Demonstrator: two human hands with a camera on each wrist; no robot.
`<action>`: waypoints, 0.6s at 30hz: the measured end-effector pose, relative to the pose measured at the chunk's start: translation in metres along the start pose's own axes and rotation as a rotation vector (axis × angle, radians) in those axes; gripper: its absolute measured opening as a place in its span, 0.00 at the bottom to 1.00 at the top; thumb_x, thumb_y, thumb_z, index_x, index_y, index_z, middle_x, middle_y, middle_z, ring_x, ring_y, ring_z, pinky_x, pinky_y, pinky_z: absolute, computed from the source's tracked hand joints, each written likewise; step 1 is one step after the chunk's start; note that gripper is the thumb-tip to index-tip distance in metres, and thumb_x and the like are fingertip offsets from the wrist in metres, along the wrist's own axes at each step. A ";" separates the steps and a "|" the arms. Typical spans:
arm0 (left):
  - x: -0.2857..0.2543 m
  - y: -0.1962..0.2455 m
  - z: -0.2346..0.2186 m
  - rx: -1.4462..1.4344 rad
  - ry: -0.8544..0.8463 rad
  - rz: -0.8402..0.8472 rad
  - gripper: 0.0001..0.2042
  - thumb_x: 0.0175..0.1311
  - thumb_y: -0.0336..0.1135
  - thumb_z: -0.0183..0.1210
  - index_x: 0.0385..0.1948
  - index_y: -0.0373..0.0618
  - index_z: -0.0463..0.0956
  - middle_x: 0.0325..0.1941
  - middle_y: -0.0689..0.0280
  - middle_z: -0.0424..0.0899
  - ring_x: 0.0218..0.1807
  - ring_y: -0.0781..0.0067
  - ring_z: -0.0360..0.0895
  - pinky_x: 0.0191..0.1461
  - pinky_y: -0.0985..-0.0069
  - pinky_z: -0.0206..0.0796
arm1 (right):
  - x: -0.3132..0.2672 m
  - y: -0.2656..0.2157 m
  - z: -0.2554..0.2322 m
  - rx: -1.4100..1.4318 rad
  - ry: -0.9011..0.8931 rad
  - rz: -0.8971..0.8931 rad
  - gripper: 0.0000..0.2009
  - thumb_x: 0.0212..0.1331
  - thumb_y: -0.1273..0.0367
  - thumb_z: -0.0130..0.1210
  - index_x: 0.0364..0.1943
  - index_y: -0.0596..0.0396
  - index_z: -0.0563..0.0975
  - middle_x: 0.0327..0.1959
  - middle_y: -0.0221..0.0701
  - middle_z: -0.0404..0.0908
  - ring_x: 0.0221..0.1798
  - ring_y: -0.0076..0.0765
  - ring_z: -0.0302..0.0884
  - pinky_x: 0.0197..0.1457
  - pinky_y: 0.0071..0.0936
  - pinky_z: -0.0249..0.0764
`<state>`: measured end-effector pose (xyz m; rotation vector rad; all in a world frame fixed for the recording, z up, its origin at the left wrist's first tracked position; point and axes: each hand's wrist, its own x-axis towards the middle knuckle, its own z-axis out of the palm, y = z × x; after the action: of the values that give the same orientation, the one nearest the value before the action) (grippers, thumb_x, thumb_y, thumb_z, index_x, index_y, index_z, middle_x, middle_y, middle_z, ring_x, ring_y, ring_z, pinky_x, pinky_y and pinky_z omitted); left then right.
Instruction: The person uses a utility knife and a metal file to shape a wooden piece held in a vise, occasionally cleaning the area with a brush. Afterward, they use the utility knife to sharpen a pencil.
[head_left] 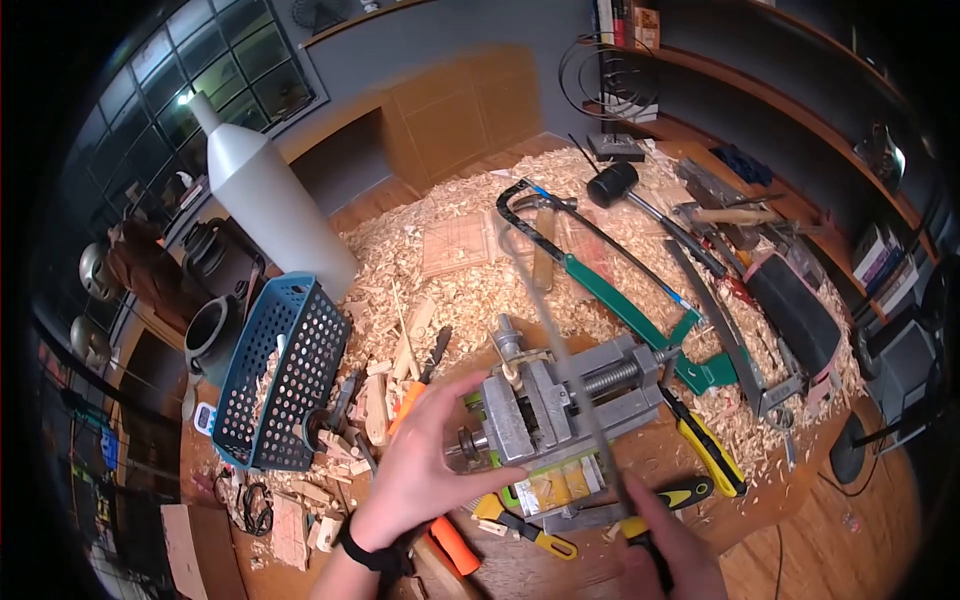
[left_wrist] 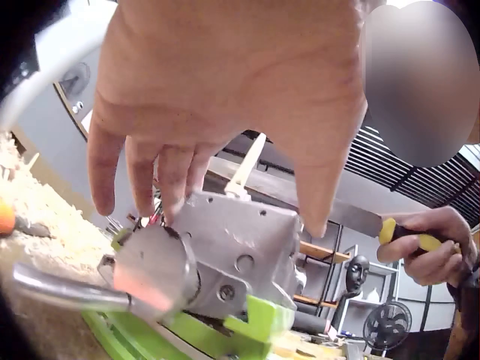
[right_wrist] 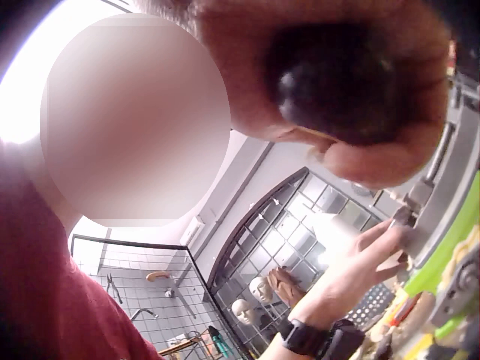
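Left hand rests spread on the vise; right hand grips the saw.

**Clerk:** Vise?

**Keeper:** Was bare grey metal on a lime-green base.

**Clerk:** The saw in the right hand?

**Keeper:** Its handle was yellow and black, the blade plain steel grey.

**Clerk:** The basket?

**Keeper:** Was teal blue, patterned all over with small round holes.

**Clerk:** Other tools?

**Keeper:** A hacksaw had a green and black frame; the mallet was black; one screwdriver had an orange handle.

**Clerk:** The bench?

**Keeper:** Pale tan wood shavings lay on brown wood. The tall bottle was white. The left hand wore a black wristband.
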<state>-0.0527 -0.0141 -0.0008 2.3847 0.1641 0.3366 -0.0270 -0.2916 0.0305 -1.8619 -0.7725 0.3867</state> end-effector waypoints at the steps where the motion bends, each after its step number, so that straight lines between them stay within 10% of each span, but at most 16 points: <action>1: 0.001 -0.003 -0.004 -0.053 -0.029 0.058 0.45 0.44 0.43 0.81 0.66 0.37 0.67 0.65 0.50 0.78 0.66 0.52 0.76 0.70 0.60 0.67 | -0.002 0.002 0.000 0.007 0.096 -0.016 0.29 0.66 0.81 0.44 0.74 0.64 0.62 0.64 0.52 0.77 0.61 0.51 0.80 0.64 0.39 0.72; 3: 0.001 0.002 -0.001 -0.110 -0.012 0.021 0.46 0.44 0.44 0.81 0.67 0.37 0.67 0.67 0.50 0.75 0.71 0.51 0.69 0.75 0.60 0.60 | -0.003 -0.010 -0.018 0.193 0.038 0.392 0.29 0.66 0.82 0.46 0.74 0.61 0.64 0.71 0.46 0.72 0.68 0.40 0.74 0.70 0.30 0.66; 5: -0.001 0.009 0.006 -0.042 0.017 0.025 0.46 0.44 0.44 0.81 0.67 0.38 0.66 0.65 0.51 0.76 0.70 0.51 0.71 0.74 0.60 0.61 | -0.002 0.027 -0.020 0.363 0.233 0.348 0.29 0.65 0.77 0.60 0.72 0.59 0.68 0.34 0.25 0.81 0.32 0.12 0.71 0.35 0.16 0.68; 6: -0.001 0.011 0.011 -0.060 0.038 -0.001 0.45 0.44 0.44 0.81 0.67 0.38 0.67 0.64 0.51 0.77 0.68 0.51 0.72 0.73 0.61 0.62 | 0.007 0.039 -0.025 0.353 0.304 0.292 0.29 0.59 0.80 0.65 0.67 0.63 0.71 0.35 0.21 0.79 0.33 0.11 0.70 0.36 0.13 0.65; 11: 0.000 0.012 0.015 -0.006 0.089 0.018 0.43 0.44 0.41 0.81 0.65 0.39 0.70 0.64 0.54 0.77 0.67 0.57 0.73 0.73 0.64 0.62 | 0.085 0.110 -0.050 -0.034 0.519 -0.126 0.10 0.67 0.77 0.59 0.48 0.62 0.72 0.38 0.37 0.85 0.32 0.23 0.77 0.35 0.23 0.69; 18: 0.000 0.013 0.014 -0.019 0.065 -0.041 0.42 0.46 0.44 0.80 0.65 0.38 0.70 0.63 0.51 0.80 0.66 0.56 0.77 0.70 0.65 0.66 | 0.105 0.116 -0.052 -0.010 0.370 0.083 0.12 0.72 0.68 0.57 0.47 0.59 0.67 0.40 0.42 0.85 0.40 0.42 0.84 0.44 0.34 0.75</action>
<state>-0.0486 -0.0327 -0.0019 2.3495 0.2389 0.3951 0.1196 -0.2878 -0.0444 -1.9051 -0.4469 0.0835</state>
